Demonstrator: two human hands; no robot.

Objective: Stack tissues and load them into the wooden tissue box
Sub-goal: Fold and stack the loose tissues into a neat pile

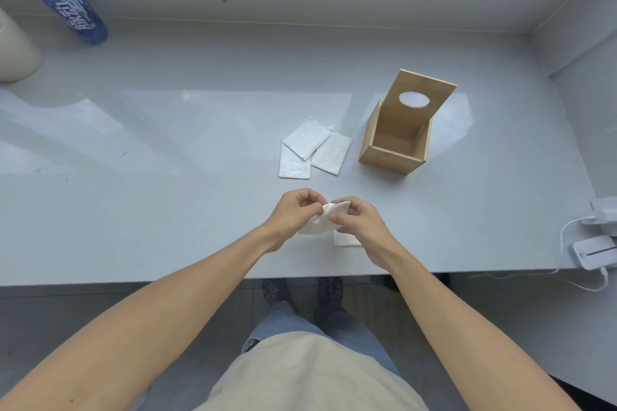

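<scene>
Both hands, left hand (293, 210) and right hand (359, 222), pinch one folded white tissue (329, 215). We square its edges before stacking, then load the open wooden tissue box (394, 143).

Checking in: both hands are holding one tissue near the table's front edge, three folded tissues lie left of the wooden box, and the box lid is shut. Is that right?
Not quite: the lid of the wooden tissue box is open, tilted up, and the box looks empty in the head view. The rest holds: left hand and right hand hold one tissue, and three folded tissues lie left of the box.
</scene>
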